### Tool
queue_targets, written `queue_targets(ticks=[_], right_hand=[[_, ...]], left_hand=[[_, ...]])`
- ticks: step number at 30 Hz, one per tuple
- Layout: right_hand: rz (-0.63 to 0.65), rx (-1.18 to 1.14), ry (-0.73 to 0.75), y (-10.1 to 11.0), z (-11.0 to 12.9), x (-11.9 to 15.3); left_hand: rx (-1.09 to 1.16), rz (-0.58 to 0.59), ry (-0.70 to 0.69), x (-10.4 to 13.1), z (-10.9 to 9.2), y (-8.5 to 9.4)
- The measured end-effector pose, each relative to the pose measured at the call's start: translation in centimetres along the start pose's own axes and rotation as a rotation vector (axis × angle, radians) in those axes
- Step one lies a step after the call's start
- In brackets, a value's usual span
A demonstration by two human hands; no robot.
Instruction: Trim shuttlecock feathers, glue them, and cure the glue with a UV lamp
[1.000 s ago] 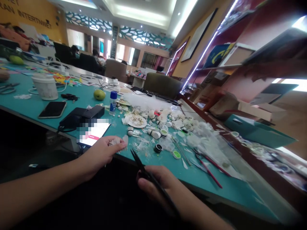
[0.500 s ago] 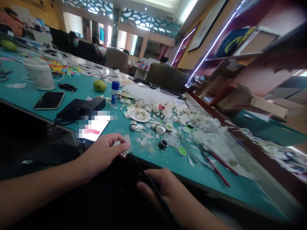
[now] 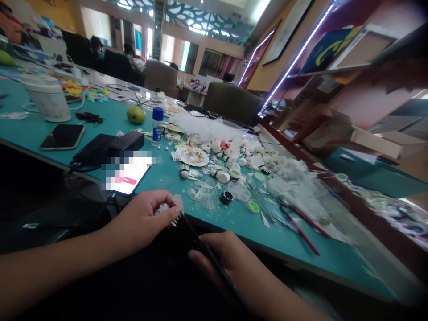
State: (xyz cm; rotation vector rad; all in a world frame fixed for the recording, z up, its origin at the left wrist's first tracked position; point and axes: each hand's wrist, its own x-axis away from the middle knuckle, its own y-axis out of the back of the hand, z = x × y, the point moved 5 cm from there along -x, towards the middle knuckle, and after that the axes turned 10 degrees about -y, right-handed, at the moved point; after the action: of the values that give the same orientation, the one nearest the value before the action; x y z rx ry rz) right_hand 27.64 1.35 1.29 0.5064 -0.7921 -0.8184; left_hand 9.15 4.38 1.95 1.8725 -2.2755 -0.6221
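Pinched in my left hand is a white toothed piece, partly hidden by the fingers. A pale, translucent flake stands up at the fingertips. My right hand is closed around a slim black rod-shaped tool, slanted up and left. Its thin tip meets the white piece beside my left thumb; whether it touches the flake I cannot tell. Both hands are in front of the table's near edge. Beyond them on the teal table lie white scraps and a shuttlecock.
A lit phone lies close behind my left hand. Farther back are a glue bottle, a green fruit and a paper plate. An open black jar and red-handled pliers are to the right.
The whole view has shifted slightly. Against my left fingertips, the translucent flake now sits at a different angle. Both hands keep their hold, and the tool's tip remains by the white piece.
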Motion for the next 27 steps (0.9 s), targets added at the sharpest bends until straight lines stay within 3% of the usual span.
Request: queue_targets(ticks=[18, 24, 27], right_hand=[[-0.084, 0.143, -0.022, 0.0, -1.4, -1.1], [-0.091, 0.132, 0.023, 0.0, -1.1, -0.9], [-0.173, 0.091, 0.041, 0.7, -0.8, -0.8]], left_hand=[[-0.112, 0.046, -0.067, -0.3, 0.6, 0.0], [-0.122, -0.017, -0.05, -1.1, 0.8, 0.8], [-0.079, -0.048, 0.0, -1.1, 0.9, 1.0]])
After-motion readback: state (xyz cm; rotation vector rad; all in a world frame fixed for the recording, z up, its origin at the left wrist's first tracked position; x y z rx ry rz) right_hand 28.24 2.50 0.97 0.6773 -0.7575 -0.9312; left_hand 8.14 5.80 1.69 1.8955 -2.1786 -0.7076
